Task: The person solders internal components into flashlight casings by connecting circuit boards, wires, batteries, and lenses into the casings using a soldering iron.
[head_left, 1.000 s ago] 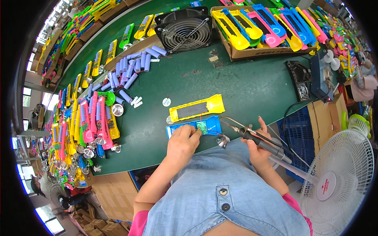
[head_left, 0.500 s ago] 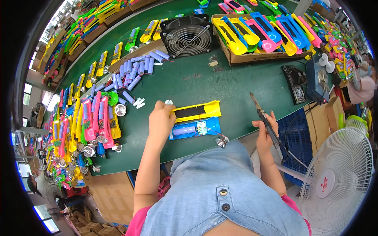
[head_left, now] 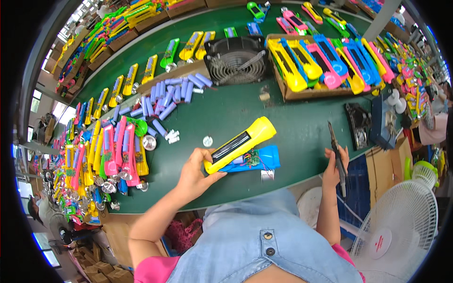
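Note:
My left hand [head_left: 194, 172] grips the near end of a yellow torch half-shell [head_left: 240, 143] and holds it tilted above the green table [head_left: 292, 127]. Under it lies a blue torch half-shell [head_left: 259, 160] with a small green circuit board and wires showing. A small silver reflector [head_left: 267, 174] rests by the table's front edge. My right hand [head_left: 334, 165] is off to the right, closed on a soldering iron [head_left: 338, 158] whose tip points away from me. A small white disc [head_left: 207, 141] lies just beyond the yellow shell.
A black fan [head_left: 236, 59] stands at the back of the table beside a cardboard box [head_left: 302, 92] of coloured torches. Lilac cylindrical cells [head_left: 165, 96] and rows of coloured shells [head_left: 113, 151] fill the left. A white floor fan [head_left: 396, 226] stands at lower right.
My left hand has picked up the yellow shell off the blue one and tilted it. My right hand has swung the soldering iron away to the right and upright.

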{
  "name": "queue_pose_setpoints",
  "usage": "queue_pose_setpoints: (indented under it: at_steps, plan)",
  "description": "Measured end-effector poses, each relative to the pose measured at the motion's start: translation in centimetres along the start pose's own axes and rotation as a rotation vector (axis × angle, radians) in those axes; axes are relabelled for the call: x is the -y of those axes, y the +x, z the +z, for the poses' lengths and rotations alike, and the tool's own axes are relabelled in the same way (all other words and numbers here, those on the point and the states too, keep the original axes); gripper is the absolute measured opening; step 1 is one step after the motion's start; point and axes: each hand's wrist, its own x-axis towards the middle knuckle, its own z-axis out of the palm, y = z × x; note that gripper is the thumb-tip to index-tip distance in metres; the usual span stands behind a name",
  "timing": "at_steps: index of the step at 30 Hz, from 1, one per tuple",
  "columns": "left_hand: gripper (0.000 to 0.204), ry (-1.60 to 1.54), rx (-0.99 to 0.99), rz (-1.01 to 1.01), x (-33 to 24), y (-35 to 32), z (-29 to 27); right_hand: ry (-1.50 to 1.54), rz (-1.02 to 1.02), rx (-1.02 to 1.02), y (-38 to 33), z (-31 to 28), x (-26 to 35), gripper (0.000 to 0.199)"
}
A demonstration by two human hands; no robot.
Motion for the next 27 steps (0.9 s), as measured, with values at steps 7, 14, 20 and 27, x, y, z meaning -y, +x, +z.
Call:
queue_pose_setpoints:
  at_steps: [7, 14, 20, 27]
  plan:
    - [0.047, 0.312, -0.016, 0.208, -5.5, 18.4, -8.3, -0.111, 0.101, 0.069, 0.0, -0.1, -0.2, 0.02]
    - [0.059, 0.187, -0.358, -0.176, 8.7, 42.2, -6.6, -0.141, 0.073, 0.043, -0.1, 0.3, 0.5, 0.017]
    - [0.05, 0.557, -0.188, -0.287, 17.6, 48.8, -3.7, -0.2, 0.135, 0.134, -0.3, 0.0, -0.2, 0.018]
    - [0.022, 1.083, 0.258, 1.034, 11.7, 44.7, -1.4, -0.181, 0.165, 0.06, 0.1, 0.2, 0.5, 0.013]
